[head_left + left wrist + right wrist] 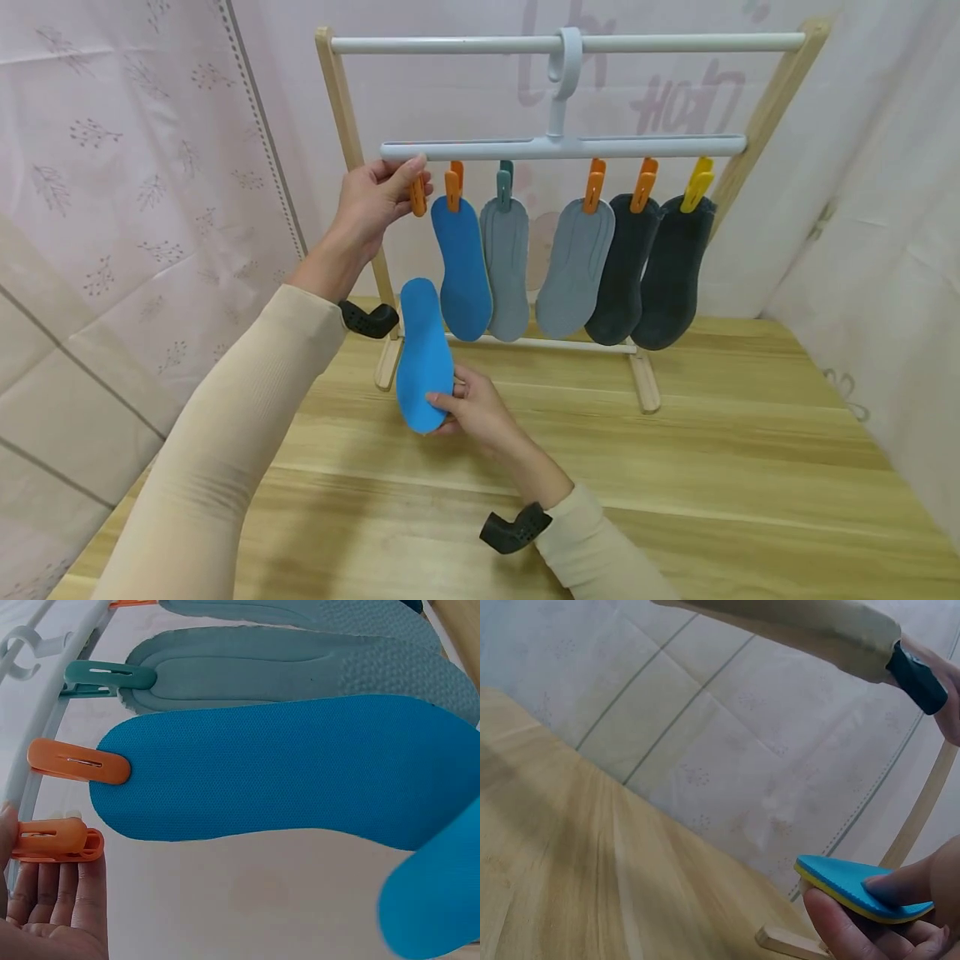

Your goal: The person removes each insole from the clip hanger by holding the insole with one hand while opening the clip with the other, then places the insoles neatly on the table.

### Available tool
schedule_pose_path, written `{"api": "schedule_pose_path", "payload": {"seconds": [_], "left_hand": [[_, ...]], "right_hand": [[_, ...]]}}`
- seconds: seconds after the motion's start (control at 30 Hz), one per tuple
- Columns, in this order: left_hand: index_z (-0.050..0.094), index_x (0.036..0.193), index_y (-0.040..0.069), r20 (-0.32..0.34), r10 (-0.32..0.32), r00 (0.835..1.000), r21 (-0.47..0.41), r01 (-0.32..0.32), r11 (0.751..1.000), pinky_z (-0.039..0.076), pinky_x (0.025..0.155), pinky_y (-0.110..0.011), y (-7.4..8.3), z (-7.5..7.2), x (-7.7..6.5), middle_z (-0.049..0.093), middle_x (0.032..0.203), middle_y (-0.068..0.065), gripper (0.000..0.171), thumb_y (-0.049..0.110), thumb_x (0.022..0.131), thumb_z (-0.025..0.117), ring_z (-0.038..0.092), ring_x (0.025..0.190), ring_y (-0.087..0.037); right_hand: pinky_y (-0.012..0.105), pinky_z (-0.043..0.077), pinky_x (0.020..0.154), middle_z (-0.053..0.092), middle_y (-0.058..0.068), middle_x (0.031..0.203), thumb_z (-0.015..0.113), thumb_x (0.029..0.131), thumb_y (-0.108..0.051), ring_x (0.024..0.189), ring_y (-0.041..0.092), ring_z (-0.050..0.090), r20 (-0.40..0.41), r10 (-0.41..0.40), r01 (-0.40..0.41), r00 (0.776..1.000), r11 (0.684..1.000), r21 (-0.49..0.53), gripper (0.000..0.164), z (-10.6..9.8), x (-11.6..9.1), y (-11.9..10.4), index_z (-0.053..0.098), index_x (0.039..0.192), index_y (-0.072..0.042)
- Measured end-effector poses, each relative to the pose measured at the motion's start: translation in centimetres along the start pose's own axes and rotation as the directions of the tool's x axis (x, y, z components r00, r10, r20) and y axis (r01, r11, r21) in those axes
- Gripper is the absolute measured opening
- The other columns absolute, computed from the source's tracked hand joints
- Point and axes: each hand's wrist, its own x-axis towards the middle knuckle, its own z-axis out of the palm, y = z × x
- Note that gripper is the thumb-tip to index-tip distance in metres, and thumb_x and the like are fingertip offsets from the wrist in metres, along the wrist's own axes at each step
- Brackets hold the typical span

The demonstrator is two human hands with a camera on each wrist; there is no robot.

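Blue insole [423, 354] in right grip [483, 412]; curtain lettering [684, 102] unclear.

Long beige sleeves [225, 417], lightly creased; black bent wrist pieces [516, 530], small holes.

In the head view, some fingers of the right hand [480, 408] are hidden behind the loose blue insole [423, 350], the orange clip [417, 200] is partly covered by the left hand [366, 204], and both sleeves [217, 433] are cut off by the bottom edge. In the left wrist view, the left hand is cropped at the left, and a grey insole [360, 619] at the top. In the right wrist view, both hands are cut off by the right edge.
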Motion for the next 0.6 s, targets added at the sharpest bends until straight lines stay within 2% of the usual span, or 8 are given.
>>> {"api": "schedule_pose_path", "payload": {"seconds": [0.17, 0.37, 0.6], "left_hand": [[0.066, 0.126, 0.011, 0.002, 0.005, 1.0, 0.002, -0.005, 1.0, 0.053, 0.107, -0.033, 0.2, 0.1, 0.0, 0.069, 0.125, -0.011, 0.043, 0.037, 0.091, 0.07, 0.068, 0.119, -0.026], [0.066, 0.125, 0.011, 0.003, 0.003, 1.0, 0.02, -0.003, 1.0, 0.053, 0.107, -0.034, 0.1, 0.0, -0.2, 0.07, 0.119, -0.008, 0.042, 0.036, 0.092, 0.069, 0.068, 0.118, -0.026], [0.067, 0.125, 0.009, 0.008, -0.009, 1.0, 0.012, 0.009, 1.0, 0.054, 0.106, -0.034, -0.3, -0.1, -0.2, 0.071, 0.116, -0.007, 0.043, 0.036, 0.091, 0.07, 0.07, 0.115, -0.024]], "right_hand": [[0.04, 0.065, 0.074, 0.067, 0.03, 0.126, 0.062, 0.099, -0.004, 0.092, 0.032, 0.077, -0.009, 0.018, -0.018, 1.0, 0.999, 0.03, 0.053, 0.0, 0.5, 1.0, 0.044, 0.149, -0.002], [0.041, 0.065, 0.074, 0.067, 0.029, 0.127, 0.061, 0.099, -0.003, 0.092, 0.028, 0.077, -0.008, 0.049, -0.049, 0.999, 0.997, 0.063, 0.05, 0.2, 1.0, 2.5, 0.045, 0.147, 0.002], [0.041, 0.065, 0.071, 0.067, 0.03, 0.126, 0.061, 0.099, -0.002, 0.092, 0.032, 0.077, 0.003, 0.066, -0.066, 0.998, 0.995, 0.076, 0.05, 0.5, 1.2, 4.0, 0.046, 0.146, 0.003]]}}
